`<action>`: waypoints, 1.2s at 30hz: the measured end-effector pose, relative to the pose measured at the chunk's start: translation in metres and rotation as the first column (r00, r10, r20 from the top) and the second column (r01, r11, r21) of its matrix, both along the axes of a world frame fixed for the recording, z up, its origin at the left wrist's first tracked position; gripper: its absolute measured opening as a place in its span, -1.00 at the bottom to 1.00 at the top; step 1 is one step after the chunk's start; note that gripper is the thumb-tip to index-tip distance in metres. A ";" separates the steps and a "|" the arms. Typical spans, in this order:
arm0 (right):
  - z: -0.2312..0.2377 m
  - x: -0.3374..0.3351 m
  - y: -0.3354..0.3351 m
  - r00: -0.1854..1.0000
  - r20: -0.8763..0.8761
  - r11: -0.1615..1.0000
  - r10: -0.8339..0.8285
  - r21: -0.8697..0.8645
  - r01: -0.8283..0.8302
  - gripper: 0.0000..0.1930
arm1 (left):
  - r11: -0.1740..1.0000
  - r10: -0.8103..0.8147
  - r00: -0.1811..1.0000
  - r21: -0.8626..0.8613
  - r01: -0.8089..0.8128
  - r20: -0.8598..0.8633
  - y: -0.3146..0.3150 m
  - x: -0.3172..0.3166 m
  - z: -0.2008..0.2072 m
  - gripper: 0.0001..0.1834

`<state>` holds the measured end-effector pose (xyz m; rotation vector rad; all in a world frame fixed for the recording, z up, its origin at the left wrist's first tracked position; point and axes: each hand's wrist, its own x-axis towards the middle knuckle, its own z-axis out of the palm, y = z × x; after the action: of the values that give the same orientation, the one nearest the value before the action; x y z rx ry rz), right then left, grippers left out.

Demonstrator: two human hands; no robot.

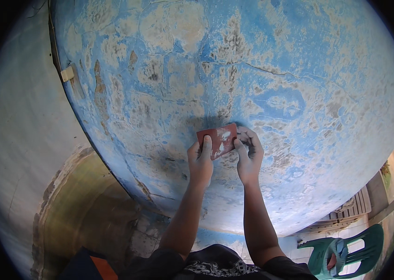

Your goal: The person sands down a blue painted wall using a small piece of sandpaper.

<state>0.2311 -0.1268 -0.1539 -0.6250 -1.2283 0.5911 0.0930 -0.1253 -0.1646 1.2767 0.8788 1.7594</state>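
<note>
Between my two hands is a small reddish-brown sheet of sandpaper (217, 140), its face smeared with pale dust. My left hand (200, 161) grips its left edge, the thumb lying on top. On the right edge, my right hand (249, 151) pinches it between thumb and curled fingers. Dust whitens both hands. Just beyond them stands a blue wall (271, 102) with worn, flaking paint, pale patches, grey scuffs and several cracks. Whether the sheet's back touches the wall is hidden.
A small cream switch box (67, 73) sits at the wall's left edge. At lower right stands a green plastic chair (365, 252) with cloth on it, near wooden slats (353, 207). A dark and orange object (92, 266) lies at lower left.
</note>
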 end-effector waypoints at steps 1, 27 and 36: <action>0.008 -0.010 -0.008 0.964 -0.178 0.980 0.197 0.006 -0.199 -0.74 | 0.995 -0.096 0.989 0.028 0.093 0.113 -0.004 -0.001 0.002 -0.67; 0.046 -0.060 0.069 0.261 0.296 0.394 -0.919 0.634 0.666 -0.44 | 0.458 0.877 0.291 0.849 -0.265 -0.382 0.122 -0.099 0.035 -0.38; 0.010 -0.072 0.082 0.271 0.192 0.332 -0.943 0.533 0.778 -0.51 | 0.466 0.872 0.306 0.839 -0.283 -0.381 0.130 -0.094 0.026 -0.37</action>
<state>0.1586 -0.0447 -0.1444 -1.0782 -1.1486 -0.8221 -0.0012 0.0047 -0.1388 2.6379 1.5393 2.2016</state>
